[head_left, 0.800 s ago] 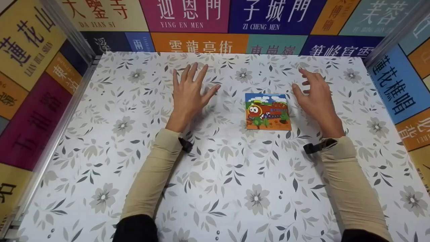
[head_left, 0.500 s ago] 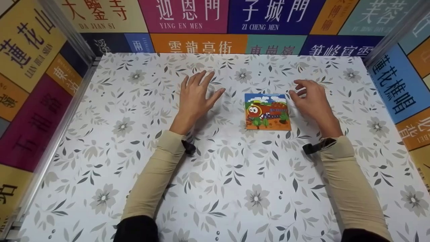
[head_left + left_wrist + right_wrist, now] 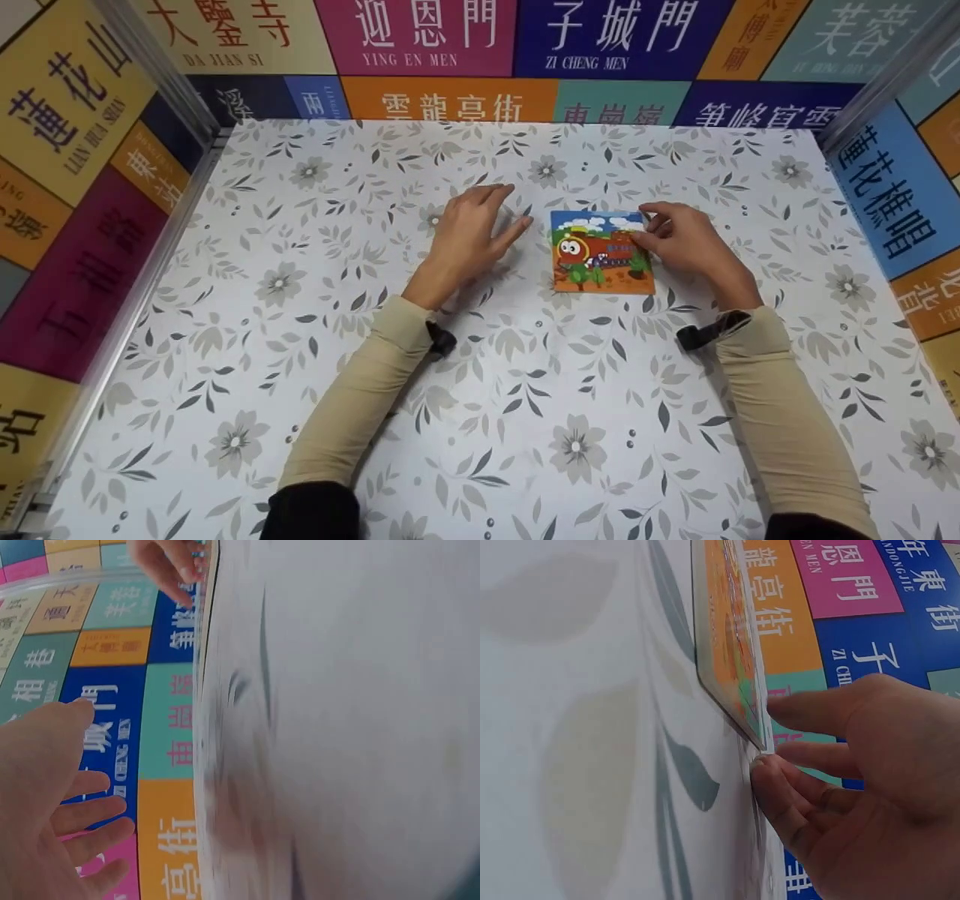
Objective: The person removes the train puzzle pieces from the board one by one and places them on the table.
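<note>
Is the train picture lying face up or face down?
Face up: the head view, looking down, shows the colourful printed side of the train picture.

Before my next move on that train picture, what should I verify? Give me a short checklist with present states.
1. Train picture face up: ok, printed side showing.
2. Right hand at the picture's right side: ok.
3. Right hand's pinch secure: cannot tell.
4. Left hand on the picture: not ok, apart, to its left.
5. Left hand's way to it: ok, only patterned table between.
</note>
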`<action>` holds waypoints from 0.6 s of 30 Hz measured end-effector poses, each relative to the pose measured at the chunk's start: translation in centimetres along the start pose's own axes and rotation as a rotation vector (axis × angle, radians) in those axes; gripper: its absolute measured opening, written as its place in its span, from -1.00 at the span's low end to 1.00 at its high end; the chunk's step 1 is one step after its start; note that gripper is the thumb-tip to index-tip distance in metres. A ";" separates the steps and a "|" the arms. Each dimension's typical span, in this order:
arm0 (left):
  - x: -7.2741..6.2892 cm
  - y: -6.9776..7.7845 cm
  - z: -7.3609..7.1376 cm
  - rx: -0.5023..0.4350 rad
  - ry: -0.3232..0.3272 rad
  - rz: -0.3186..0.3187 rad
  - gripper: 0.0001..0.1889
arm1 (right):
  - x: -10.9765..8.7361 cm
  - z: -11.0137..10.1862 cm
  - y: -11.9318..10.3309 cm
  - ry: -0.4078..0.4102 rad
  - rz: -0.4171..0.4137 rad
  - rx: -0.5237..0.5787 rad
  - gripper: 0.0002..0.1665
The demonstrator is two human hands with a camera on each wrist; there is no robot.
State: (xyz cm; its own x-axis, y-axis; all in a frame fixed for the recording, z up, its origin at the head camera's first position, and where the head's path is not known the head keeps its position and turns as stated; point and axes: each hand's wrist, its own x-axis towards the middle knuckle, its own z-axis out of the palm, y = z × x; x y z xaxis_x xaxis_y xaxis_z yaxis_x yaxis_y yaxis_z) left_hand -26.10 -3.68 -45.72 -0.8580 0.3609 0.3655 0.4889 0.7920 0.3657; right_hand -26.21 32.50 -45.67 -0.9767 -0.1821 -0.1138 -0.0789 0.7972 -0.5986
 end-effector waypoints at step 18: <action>2.3 6.0 4.2 -0.189 -0.351 0.069 -0.24 | 0.2 0.4 0.4 -0.018 0.023 -0.016 -0.34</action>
State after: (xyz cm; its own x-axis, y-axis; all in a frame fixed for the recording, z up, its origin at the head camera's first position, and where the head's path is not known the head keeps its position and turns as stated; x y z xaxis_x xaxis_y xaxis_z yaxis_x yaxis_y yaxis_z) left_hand -25.82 3.95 -46.32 -0.8078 0.5822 0.0920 0.5394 0.6672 0.5137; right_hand -26.36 32.52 -46.24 -0.9745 -0.1735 -0.1421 -0.0592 0.8102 -0.5832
